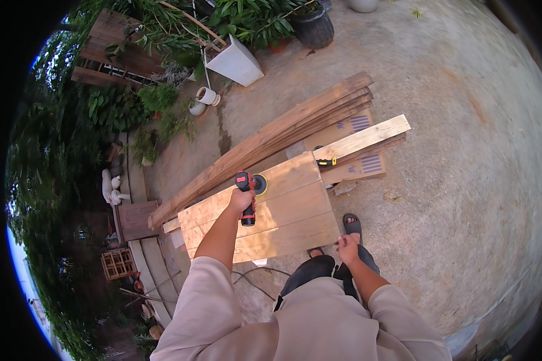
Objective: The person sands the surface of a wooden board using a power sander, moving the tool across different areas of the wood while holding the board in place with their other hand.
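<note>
Head view: your left hand [242, 200] grips the red-and-black power tool [243, 179], fingers closed, presumably to steady its disc [261, 185] over the wooden panel [289, 207], while your right hand [347, 249], finger closure indeterminable, sits beside the panel's corner.

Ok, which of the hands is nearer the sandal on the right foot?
Right: the right hand appears just below that sandal in the picture. The left hand is farther off, gripping the power tool over the wooden panel.
</note>
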Tool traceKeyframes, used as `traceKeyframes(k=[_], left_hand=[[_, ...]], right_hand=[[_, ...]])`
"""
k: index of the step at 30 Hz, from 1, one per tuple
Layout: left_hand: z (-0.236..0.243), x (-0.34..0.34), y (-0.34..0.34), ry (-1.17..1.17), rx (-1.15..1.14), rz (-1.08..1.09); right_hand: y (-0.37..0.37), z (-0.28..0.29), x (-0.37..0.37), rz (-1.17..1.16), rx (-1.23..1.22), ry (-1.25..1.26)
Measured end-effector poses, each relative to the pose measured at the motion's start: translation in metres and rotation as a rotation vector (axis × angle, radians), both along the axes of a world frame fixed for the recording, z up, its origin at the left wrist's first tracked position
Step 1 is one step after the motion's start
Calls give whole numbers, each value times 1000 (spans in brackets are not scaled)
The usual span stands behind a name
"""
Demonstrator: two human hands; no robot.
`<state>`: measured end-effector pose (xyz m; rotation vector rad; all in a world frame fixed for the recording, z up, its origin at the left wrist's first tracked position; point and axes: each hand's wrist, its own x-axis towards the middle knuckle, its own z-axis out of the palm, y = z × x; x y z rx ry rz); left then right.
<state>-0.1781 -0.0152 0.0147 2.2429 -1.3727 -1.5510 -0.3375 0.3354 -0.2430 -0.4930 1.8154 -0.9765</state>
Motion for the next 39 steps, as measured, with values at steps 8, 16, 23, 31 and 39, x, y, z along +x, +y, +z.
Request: traceKeyframes(k=[8,16,23,31,39], left_hand=[[-1,51,31,17,44,99],[-1,38,48,32,34,14],[-1,15,12,31,2,29],[-4,23,16,-71,-34,-81],[-4,30,20,-54,-32,-111]], right_hand=[[-8,28,-16,-12,7,-159],[-9,38,-22,-11,63,-259],[-10,31,-29,-10,69,-310],[-12,42,-33,2,100,-328],[-9,57,-48,3,125,-408]])
